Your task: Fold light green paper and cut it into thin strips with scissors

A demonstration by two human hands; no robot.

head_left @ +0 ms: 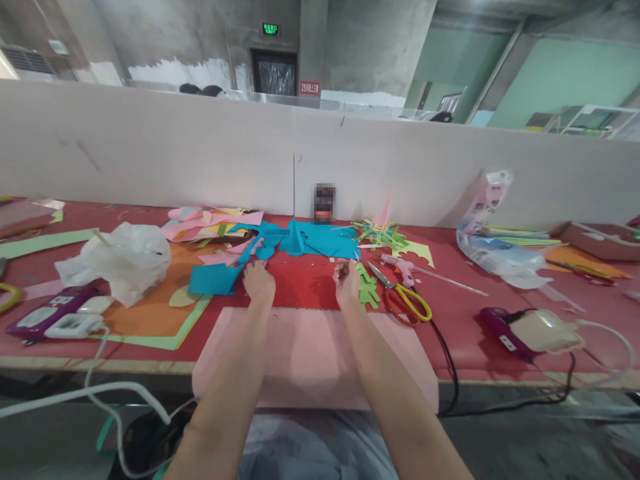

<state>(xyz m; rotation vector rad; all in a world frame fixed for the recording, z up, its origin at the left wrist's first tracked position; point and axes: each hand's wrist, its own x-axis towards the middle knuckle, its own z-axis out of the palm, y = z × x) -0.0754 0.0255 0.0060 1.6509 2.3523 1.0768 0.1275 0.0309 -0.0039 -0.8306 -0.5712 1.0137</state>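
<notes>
My left hand rests on the table with its fingers bent, beside a folded blue sheet. Across from it, my right hand has its fingers curled together next to green paper cut-outs; whatever may be between the fingertips is too small to tell. Bright red paper lies between the hands. Beyond it are blue pieces and a blue cone. A large pink sheet hangs over the table's front edge, under my forearms.
To the right lie yellow-handled scissors, a pink glue gun and a plastic bag. Power strips stand left and right. A white partition rises behind the table.
</notes>
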